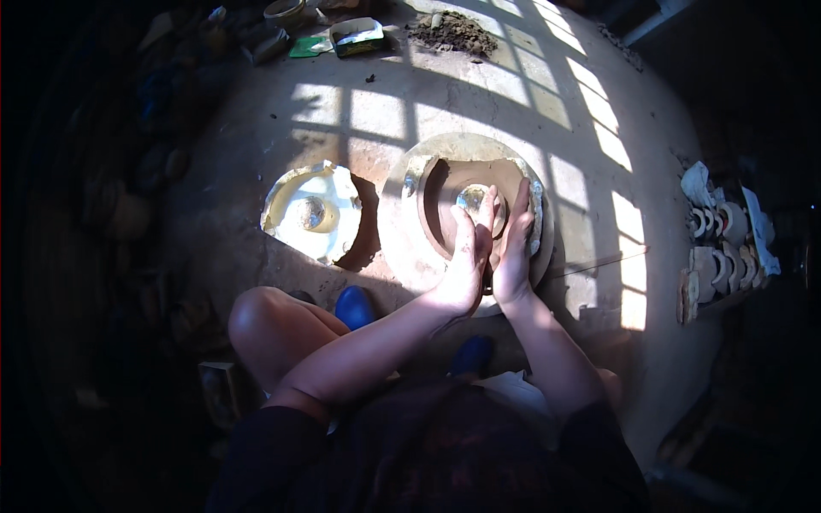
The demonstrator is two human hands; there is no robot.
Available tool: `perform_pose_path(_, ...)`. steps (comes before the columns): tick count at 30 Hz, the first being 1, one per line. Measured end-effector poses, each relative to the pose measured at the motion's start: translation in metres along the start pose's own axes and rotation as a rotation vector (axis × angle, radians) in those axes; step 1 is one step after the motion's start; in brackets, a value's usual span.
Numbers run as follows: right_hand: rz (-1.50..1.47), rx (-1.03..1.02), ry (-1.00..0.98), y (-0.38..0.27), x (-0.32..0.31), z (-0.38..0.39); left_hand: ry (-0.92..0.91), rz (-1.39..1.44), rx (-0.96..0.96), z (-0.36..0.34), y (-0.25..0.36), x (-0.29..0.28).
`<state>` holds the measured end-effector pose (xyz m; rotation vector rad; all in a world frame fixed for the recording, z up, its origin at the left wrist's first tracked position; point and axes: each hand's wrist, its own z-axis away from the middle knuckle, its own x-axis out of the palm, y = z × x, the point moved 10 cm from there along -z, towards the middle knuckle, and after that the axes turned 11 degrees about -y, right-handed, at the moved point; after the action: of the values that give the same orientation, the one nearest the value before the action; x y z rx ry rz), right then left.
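In front of me a plaster mould [411, 177] lined with brown clay [438, 201] stands on a round pale disc [402, 248]. A shiny knob [471, 199] rises from its middle. My left hand [467, 256] reaches over the near part of the mould, fingers stretched out beside the knob. Close against it, my right hand [512, 252] lies with straight fingers along the right inner side of the clay. Both hands are open; the clay beneath the palms is hidden. To the left, a second pale mould piece [332, 182] with a round knob in its hollow lies on the floor.
A rack of curved clay or plaster pieces [723, 256] stands at the right. At the back are a rectangular tub [357, 36], a green packet [309, 46] and a heap of dark crumbled clay [451, 36]. A blue shoe [355, 308] shows by my knee.
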<state>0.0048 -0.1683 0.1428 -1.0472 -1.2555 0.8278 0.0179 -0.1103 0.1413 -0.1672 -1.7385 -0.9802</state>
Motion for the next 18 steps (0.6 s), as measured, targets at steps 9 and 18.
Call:
perform_pose_path(9,0.483,-0.16,-0.183,-0.007,0.025,-0.003,-0.087,-0.057,0.06,-0.01,-0.034,-0.064)
perform_pose_path(18,0.938,-0.231,-0.043,-0.056,0.01,-0.019,-0.004,0.307,-0.1,-0.027,-0.008,-0.036)
